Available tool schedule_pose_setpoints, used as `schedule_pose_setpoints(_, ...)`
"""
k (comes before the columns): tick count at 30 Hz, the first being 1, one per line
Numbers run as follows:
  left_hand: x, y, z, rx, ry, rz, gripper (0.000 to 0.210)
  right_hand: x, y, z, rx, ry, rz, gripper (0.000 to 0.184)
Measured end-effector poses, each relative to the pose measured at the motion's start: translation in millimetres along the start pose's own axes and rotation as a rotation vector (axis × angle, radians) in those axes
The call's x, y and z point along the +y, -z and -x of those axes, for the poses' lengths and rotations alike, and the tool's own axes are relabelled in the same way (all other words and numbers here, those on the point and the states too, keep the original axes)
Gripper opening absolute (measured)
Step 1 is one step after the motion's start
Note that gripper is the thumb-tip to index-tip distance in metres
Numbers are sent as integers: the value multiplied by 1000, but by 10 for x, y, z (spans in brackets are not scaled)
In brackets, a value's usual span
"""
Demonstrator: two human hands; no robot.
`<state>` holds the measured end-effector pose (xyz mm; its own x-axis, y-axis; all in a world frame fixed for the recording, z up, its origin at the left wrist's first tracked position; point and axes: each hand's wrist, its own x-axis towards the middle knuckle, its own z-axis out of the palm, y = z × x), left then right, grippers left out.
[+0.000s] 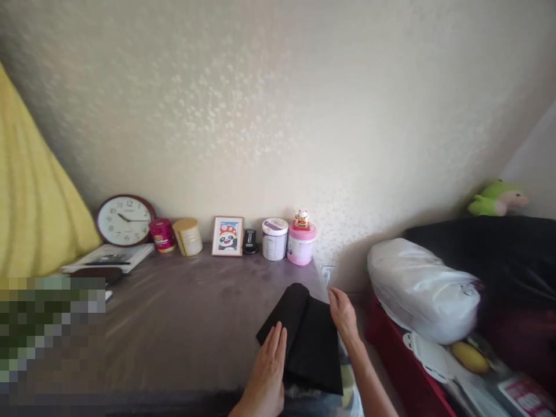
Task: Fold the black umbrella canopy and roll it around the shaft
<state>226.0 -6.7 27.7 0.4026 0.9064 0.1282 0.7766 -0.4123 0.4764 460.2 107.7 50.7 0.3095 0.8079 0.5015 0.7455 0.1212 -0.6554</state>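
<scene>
A black folded piece of cloth, fairly stiff-looking, lies at the right front of the table, with one flap folded up and rounded at its top. My left hand rests on its left part, fingers stretched out and held side by side. At its upper right edge is my right hand, fingers curled in and closed on that edge. The exact grip of the right fingertips is partly hidden. Whether the black piece is a bag or a plain sheet I cannot tell.
Along the wall on the table stand a clock, a magenta can, a yellow-lidded can, a framed panda picture and two tubs. A white plastic bag sits right, beyond the table edge.
</scene>
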Motion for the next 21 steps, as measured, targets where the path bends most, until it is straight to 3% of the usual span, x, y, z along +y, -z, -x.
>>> schedule_pose_setpoints(3,34,37,26,13,0,7,92,61,324,237,-94,-170,-34,41)
schedule_pose_setpoints(5,48,50,35,15,4,5,93,31,428,401,-191,-267,-92,43)
schedule_pose_setpoints(12,80,67,46,29,34,-3,96,-164,396,716,-279,-334,-156,43)
schedule_pose_setpoints(17,104,84,48,17,49,-24,95,-308,426,688,-360,-374,-276,33)
schedule_pose_setpoints(21,102,70,42,17,49,-20,96,-603,441,564,-430,-365,-498,30)
